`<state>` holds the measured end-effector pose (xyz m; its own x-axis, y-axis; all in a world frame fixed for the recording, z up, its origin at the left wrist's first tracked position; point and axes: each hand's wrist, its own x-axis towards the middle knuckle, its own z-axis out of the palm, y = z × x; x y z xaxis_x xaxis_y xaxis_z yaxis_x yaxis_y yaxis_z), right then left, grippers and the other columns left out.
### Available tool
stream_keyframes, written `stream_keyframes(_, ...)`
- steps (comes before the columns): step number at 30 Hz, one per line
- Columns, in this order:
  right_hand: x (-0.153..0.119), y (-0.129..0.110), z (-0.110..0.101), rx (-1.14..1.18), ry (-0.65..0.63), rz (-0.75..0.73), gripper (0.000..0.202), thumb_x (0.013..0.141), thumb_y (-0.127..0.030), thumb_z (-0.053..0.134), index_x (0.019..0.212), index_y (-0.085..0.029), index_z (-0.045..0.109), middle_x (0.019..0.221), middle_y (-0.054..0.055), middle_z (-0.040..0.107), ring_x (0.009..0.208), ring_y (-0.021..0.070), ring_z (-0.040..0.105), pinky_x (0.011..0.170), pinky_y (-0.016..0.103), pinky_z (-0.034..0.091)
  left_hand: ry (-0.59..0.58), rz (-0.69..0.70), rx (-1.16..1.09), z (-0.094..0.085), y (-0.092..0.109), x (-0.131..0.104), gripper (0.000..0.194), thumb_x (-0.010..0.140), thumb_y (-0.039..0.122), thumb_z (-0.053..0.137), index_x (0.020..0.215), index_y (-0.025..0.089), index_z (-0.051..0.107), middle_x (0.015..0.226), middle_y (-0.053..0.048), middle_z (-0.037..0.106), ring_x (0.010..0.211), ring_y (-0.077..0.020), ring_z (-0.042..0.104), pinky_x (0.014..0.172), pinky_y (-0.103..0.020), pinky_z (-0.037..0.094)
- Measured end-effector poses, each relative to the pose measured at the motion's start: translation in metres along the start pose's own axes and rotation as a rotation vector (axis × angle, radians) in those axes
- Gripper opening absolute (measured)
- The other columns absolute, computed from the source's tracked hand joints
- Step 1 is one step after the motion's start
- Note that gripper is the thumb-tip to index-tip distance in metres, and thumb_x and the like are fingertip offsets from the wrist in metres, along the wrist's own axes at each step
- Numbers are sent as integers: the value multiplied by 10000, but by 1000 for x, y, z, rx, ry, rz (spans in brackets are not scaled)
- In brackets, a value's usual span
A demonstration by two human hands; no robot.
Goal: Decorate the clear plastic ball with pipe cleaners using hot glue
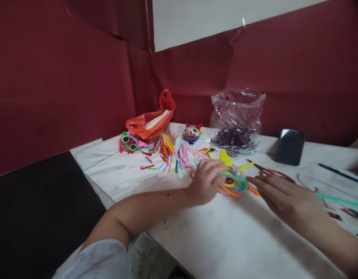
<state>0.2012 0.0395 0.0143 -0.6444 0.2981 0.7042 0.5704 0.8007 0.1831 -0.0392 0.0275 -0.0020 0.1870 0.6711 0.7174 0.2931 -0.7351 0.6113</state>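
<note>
A teal pipe cleaner [233, 176] runs between my two hands, in front of a craft figure [230, 190] with yellow pointed ears, a red eye and orange strips. My left hand [206, 180] pinches its left end beside the figure; the fingertips are partly hidden. My right hand [289, 195] has its fingers together over the strand, and a teal length comes out behind the wrist toward the right edge. Part of the figure is covered by my left fingers. Scissors [276, 173] with orange handles lie just behind my right hand.
Farther back are a red plastic bag [151, 126] of pale pipe cleaners, two decorated balls [129, 142] [192, 133], and loose pipe cleaners [186, 153]. A clear plastic bag [237, 120] with dark contents and a dark phone [291, 147] stand along the wall. Cut bits [148, 164] lie scattered.
</note>
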Motion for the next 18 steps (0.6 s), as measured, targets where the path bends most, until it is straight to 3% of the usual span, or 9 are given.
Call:
stream_keyframes(3, 12, -12, -10, -13, 32, -157, 299, 926, -151, 432, 1142, -239, 621, 913, 57, 712, 815, 200, 658, 702, 314, 516, -221, 137, 124, 2, 10, -4, 314, 922, 329, 442, 1108, 182, 648, 1066, -123, 680, 1063, -252, 594, 1002, -431, 399)
stream_keyframes(7, 23, -25, -16, -99, 86, -298, 256, 924, -98, 430, 1061, -160, 636, 901, 87, 704, 828, 215, 631, 754, 343, 487, -251, 142, 169, 13, 5, -12, 334, 933, 335, 411, 992, 111, 653, 914, -127, 691, 903, -214, 640, 869, -367, 484)
stream_keyframes(9, 27, -28, -21, -170, 126, -295, 198, 904, -111, 491, 1047, -147, 624, 952, 137, 690, 877, 267, 619, 780, 409, 476, -192, 50, 57, 15, 4, -13, 291, 925, 317, 420, 915, 130, 642, 822, -88, 682, 802, -179, 636, 798, -321, 500)
stream_keyframes(11, 30, -29, -30, -244, 244, -241, 133, 844, -145, 622, 974, -172, 614, 937, 163, 668, 846, 295, 607, 738, 449, 472, -97, -101, -119, 12, 5, -9, 256, 913, 317, 436, 825, 153, 611, 705, -35, 642, 686, -134, 603, 730, -274, 498)
stream_keyframes(13, 33, -30, -39, -209, 319, -164, 144, 795, -145, 690, 805, -221, 569, 723, 79, 621, 648, 222, 565, 612, 378, 458, 41, -257, -279, 6, 2, 1, 247, 900, 329, 457, 754, 164, 569, 635, -2, 600, 626, -105, 564, 691, -240, 483)
stream_keyframes(16, 34, -35, -42, -41, 241, -54, 272, 874, -143, 574, 656, -244, 446, 493, -37, 440, 452, 137, 437, 481, 285, 379, 238, -460, -369, -5, -15, 21, 210, 880, 334, 491, 769, 168, 557, 558, 32, 557, 552, -83, 516, 611, -205, 445)
stream_keyframes(18, 32, -41, -34, -14, 210, 13, 234, 928, -202, 492, 697, -243, 478, 562, -2, 526, 520, 153, 522, 509, 289, 422, 330, -684, -347, -12, -36, 33, 197, 862, 352, 526, 792, 171, 563, 523, 51, 529, 466, -68, 462, 504, -184, 385)
